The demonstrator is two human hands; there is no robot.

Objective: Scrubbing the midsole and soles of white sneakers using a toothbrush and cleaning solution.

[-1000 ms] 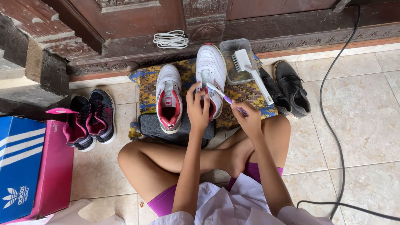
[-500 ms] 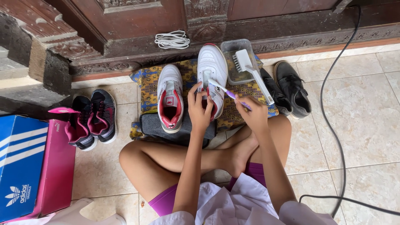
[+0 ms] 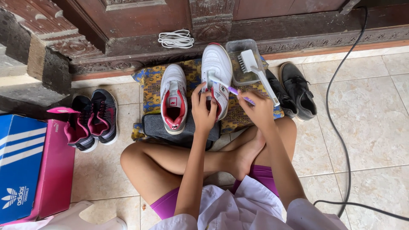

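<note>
Head view: toothbrush against a white sneaker.
The left hand (image 3: 203, 111) is closed around the heel of the white sneaker (image 3: 216, 70), which lies on the patterned cloth (image 3: 150, 87); the right hand (image 3: 255, 110) pinches a purple toothbrush (image 3: 228, 88), bristles touching the sneaker.

Tiled floor (image 3: 362, 123) carries patterned cloth (image 3: 149, 85), black shoes (image 3: 298, 89), seemingly boxes (image 3: 30, 166).

There is just one view. The camera sits on the person's head and looks almost straight down. It is close: the folded legs (image 3: 179, 166) fill the bottom, and the tiled floor (image 3: 375, 110) spreads out on both sides. The top edge reaches the dark wooden door step (image 3: 298, 25) in front. No other view shares this scene.
</note>
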